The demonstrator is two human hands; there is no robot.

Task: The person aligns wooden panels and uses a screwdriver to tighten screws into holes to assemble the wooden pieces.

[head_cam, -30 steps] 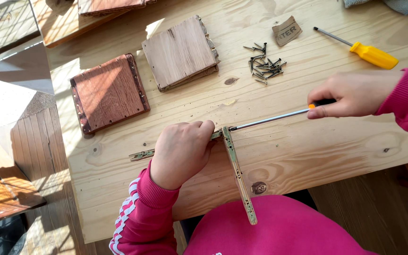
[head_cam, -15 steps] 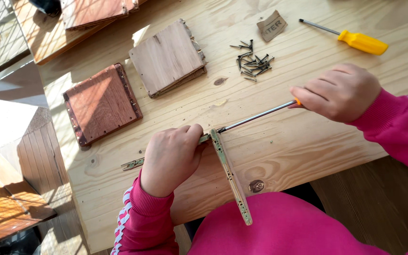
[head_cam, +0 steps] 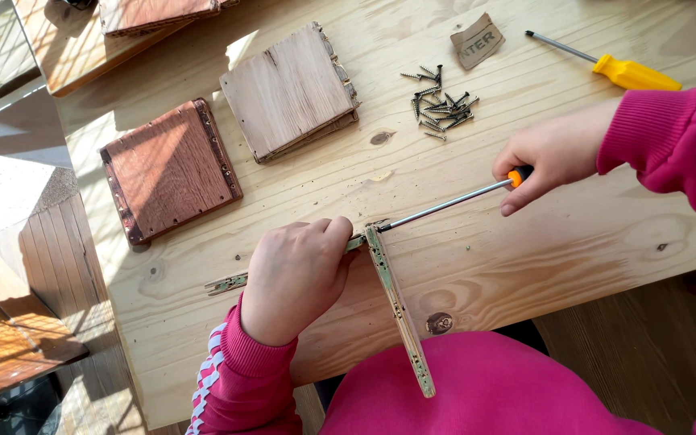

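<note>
The left hand point(head_cam: 296, 278) presses flat on a hinged metal bracket point(head_cam: 396, 310) lying at the near edge of the pine tabletop point(head_cam: 525, 242), fingers curled over it. The right hand point(head_cam: 553, 153) grips an orange-handled screwdriver point(head_cam: 449, 204), its tip meeting the bracket's corner joint, with loose screws point(head_cam: 441, 105) well beyond.

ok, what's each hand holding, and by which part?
Right hand holds a screwdriver by its orange handle. Left hand presses on the metal bracket by its horizontal strip, near the corner.
</note>
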